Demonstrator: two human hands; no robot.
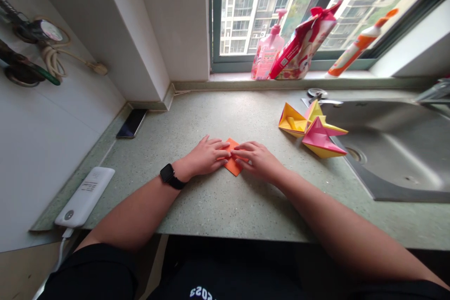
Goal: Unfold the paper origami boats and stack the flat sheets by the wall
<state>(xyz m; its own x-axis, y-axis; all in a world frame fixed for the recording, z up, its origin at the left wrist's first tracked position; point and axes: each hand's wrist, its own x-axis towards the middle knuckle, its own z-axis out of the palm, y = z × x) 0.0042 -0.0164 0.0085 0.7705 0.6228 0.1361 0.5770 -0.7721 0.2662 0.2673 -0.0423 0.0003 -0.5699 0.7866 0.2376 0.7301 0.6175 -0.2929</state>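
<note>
A small folded orange paper [232, 164] lies on the speckled grey-green counter [218, 201]. My left hand [206, 155], with a black watch on the wrist, lies flat on the paper's left side with fingers stretched out. My right hand [258, 159] presses its fingertips on the paper's right side, fingers extended. Both hands cover much of the paper. Neither hand lifts it.
Two folded yellow-and-pink paper models [312, 130] sit right of my hands by a steel sink [397, 150]. A phone [131, 123] and a white power bank [85, 196] lie left. A pink pump bottle [267, 51], a red pouch [304, 47] and an orange bottle [358, 44] stand on the window sill.
</note>
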